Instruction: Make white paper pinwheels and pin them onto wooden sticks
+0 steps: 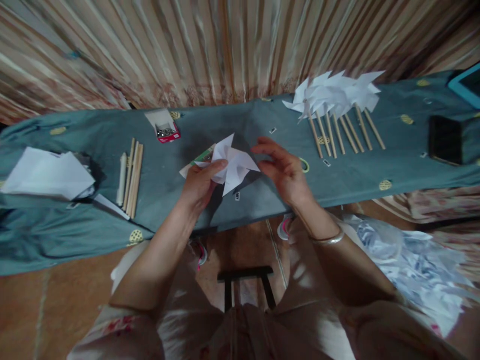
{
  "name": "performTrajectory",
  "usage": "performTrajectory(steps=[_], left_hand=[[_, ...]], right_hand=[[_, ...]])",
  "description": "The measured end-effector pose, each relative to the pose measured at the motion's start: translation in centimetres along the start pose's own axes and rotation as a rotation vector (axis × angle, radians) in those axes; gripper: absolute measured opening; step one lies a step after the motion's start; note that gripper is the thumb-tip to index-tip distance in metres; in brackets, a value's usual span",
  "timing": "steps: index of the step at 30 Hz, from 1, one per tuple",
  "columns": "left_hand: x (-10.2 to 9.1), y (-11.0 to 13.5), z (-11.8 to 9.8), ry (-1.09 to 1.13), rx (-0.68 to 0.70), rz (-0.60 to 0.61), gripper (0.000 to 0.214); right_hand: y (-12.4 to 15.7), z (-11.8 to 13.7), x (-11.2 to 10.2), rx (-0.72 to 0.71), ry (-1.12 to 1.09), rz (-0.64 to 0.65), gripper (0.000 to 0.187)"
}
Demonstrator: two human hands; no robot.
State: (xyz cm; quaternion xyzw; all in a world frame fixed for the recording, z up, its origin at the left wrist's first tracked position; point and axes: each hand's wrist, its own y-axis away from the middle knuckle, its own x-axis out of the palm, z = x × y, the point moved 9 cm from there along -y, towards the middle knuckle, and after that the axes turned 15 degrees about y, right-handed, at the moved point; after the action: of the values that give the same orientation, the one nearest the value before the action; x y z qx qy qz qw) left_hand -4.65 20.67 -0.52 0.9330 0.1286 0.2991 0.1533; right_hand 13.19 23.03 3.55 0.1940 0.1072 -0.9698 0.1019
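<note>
A white paper pinwheel (234,161) is pinched in my left hand (202,181), thumb on top, over the middle of the cloth-covered table. Just right of its tip hovers my right hand (283,172), fingers apart and bent a little, with nothing visible in them. Partly hidden behind the pinwheel lies a flat green and white packet (202,156). Beyond my left hand stands an opened red and white box (165,131) of small metal pieces. A yellow-green ring-shaped handle (305,165) shows beside my right hand.
Left on the table (255,215) are a stack of white paper (48,172) and several wooden sticks (135,180). Finished pinwheels on sticks (333,95) lie at the right, near a black phone (445,140). Pleated curtain (225,50) hangs behind; a bag of white paper (416,270) is lower right.
</note>
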Motion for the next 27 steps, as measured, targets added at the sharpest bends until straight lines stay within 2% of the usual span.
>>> performTrajectory(steps=[5,9,13,19,23,27], left_hand=[[-0.4,-0.1,-0.2,0.042,-0.001,-0.020,0.013],[-0.5,-0.1,-0.1,0.079,0.010,0.011,0.010],[-0.6,0.0,0.1,0.055,-0.001,0.000,0.004],[-0.5,0.1,0.0,0.034,0.001,-0.028,0.006],[-0.2,0.3,0.3,0.034,-0.042,-0.002,0.006],[-0.2,0.4,0.7,0.021,-0.068,0.014,0.007]], right_hand=[[0.8,1.8,-0.2,-0.171,0.108,0.020,0.018],[1.1,2.6,-0.7,-0.237,0.188,-0.009,0.027],[1.3,3.3,-1.0,-0.253,0.240,-0.009,0.025],[1.6,3.5,-0.2,-0.230,0.296,0.052,0.017],[1.4,3.1,-0.2,-0.243,0.294,0.054,0.016],[1.3,2.7,0.0,-0.192,0.274,0.080,0.013]])
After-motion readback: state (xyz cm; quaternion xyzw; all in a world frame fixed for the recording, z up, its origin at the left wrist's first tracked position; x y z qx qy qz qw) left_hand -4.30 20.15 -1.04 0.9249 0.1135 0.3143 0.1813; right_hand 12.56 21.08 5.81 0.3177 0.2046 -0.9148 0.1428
